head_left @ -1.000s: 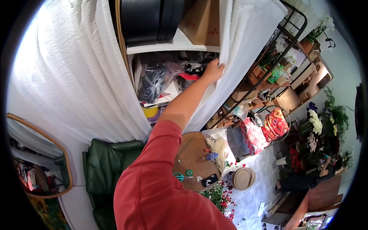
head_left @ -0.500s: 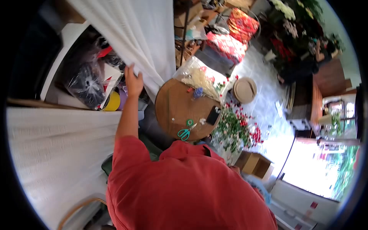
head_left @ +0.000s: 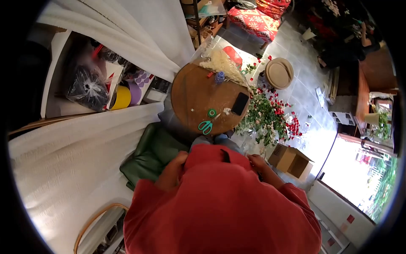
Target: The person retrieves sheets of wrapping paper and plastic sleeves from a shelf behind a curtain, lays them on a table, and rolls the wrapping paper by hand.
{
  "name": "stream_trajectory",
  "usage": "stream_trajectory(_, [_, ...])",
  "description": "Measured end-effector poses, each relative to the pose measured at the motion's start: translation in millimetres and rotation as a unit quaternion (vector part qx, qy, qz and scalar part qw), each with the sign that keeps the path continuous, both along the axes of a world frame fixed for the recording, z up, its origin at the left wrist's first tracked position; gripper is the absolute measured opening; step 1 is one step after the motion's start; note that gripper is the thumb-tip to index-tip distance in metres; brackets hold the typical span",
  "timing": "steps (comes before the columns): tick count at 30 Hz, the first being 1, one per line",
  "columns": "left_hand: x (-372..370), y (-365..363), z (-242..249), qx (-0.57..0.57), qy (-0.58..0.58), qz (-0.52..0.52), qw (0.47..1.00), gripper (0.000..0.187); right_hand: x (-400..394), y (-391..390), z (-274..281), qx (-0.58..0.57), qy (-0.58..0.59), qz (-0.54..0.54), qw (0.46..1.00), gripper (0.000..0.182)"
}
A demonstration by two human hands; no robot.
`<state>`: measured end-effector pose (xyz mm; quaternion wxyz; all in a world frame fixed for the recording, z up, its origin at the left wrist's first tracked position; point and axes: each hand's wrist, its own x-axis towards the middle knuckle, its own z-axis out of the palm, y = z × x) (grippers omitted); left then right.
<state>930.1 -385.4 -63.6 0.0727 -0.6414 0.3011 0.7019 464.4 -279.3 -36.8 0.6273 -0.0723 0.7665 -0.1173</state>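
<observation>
My left hand (head_left: 179, 160) is at my waist, its fingers curled in against the side of the red shirt (head_left: 220, 186); the fingertips are partly hidden. On the other side my right hand (head_left: 257, 162) is closed at the shirt's edge. In front of me stands a round wooden table (head_left: 194, 99). On it lie teal-handled scissors (head_left: 206, 126), a green tape roll (head_left: 212, 112), a black phone (head_left: 240, 103), a small blue-purple item (head_left: 219, 77) and cream dried material in clear plastic (head_left: 223, 63).
Red and white flowers with leaves (head_left: 270, 114) lie right of the table, near a cardboard box (head_left: 292, 161) and a round beige stool (head_left: 279, 73). A green chair (head_left: 148, 152) stands left. White curtains (head_left: 76, 148) border a filled shelf (head_left: 89, 86). Another person (head_left: 351, 53) is at upper right.
My left hand has left the white curtain by the shelf and come down to my waist. My right hand now shows at the shirt's right side. The view has shifted, showing more green chair.
</observation>
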Motion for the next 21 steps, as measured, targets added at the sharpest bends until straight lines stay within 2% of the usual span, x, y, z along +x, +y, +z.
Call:
stream_trajectory(1, [3, -6, 4, -0.063, -0.006, -0.156, 0.986, 0.056, 1, -20, -9, -0.004, -0.006, 0.005, 1.0, 0.042])
stream_trajectory(2, [3, -2, 12, -0.065, -0.013, -0.153, 0.986, 0.056, 2, -36, -19, 0.011, -0.036, 0.147, 0.988, 0.045])
stream_trajectory(3, [4, 15, 25, -0.1, -0.068, -0.138, 0.983, 0.048, 0, -41, -28, 0.028, -0.065, 0.285, 0.956, 0.048])
stream_trajectory(4, [4, 30, 37, -0.133, -0.123, -0.123, 0.976, 0.04, 0, -42, -47, 0.028, -0.073, 0.287, 0.955, 0.048])
stream_trajectory(6, [21, 48, 58, -0.139, -0.11, -0.119, 0.977, 0.034, 12, -22, -104, -0.102, -0.012, 0.511, 0.854, 0.054])
stream_trajectory(8, [32, 55, 85, -0.156, -0.096, -0.113, 0.977, 0.031, 23, -22, -95, -0.125, -0.007, 0.524, 0.842, 0.054])
stream_trajectory(10, [23, 53, 138, -0.08, -0.042, -0.088, 0.992, 0.027, 31, -16, -95, -0.184, 0.077, 0.51, 0.837, 0.041])
stream_trajectory(11, [17, 47, 157, -0.084, -0.045, -0.085, 0.992, 0.027, 33, -16, -92, -0.189, 0.076, 0.511, 0.835, 0.041])
stream_trajectory(13, [9, 36, 182, -0.05, -0.031, -0.108, 0.992, 0.024, 36, -8, -80, -0.282, 0.068, 0.332, 0.898, 0.033])
stream_trajectory(17, [14, 4, 161, -0.084, 0.004, -0.132, 0.988, 0.024, 45, -5, -64, -0.244, 0.123, 0.277, 0.921, 0.026])
stream_trajectory(19, [18, -29, 147, -0.088, 0.03, -0.204, 0.975, 0.023, 54, 4, -61, -0.225, 0.168, 0.249, 0.927, 0.029])
stream_trajectory(20, [23, -43, 132, -0.092, 0.041, -0.231, 0.968, 0.023, 56, 4, -54, -0.201, 0.152, 0.289, 0.923, 0.035])
stream_trajectory(21, [34, -53, 105, -0.061, 0.07, -0.359, 0.929, 0.023, 61, 7, -33, -0.173, 0.133, 0.328, 0.919, 0.041])
